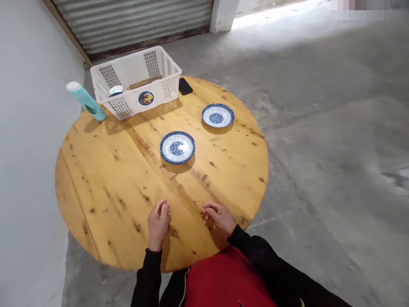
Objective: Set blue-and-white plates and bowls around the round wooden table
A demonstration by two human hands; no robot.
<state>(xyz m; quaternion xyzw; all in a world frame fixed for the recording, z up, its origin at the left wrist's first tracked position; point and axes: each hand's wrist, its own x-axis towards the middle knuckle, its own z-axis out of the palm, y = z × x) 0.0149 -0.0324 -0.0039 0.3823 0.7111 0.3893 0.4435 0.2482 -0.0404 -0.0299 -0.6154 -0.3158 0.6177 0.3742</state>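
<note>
My left hand [159, 221] rests near the front of the round wooden table [121, 179], its fingers curled in with nothing visible in them. To its right, my right hand [220, 216] is also loosely closed, thumb against the fingers, and I see no object in it. The hands are apart from each other. Beyond them a blue-and-white patterned plate [171, 150] sits near the middle of the table, touched by neither hand. A second matching plate [223, 117] lies farther back and to the right.
A white plastic basket [128, 104] stands at the back left, holding chopsticks [145, 82] and a white-and-blue dish [116, 90]. Left of it is a turquoise bottle [87, 102]; right of it lies a black phone [185, 86]. A wall [28, 149] borders the left side.
</note>
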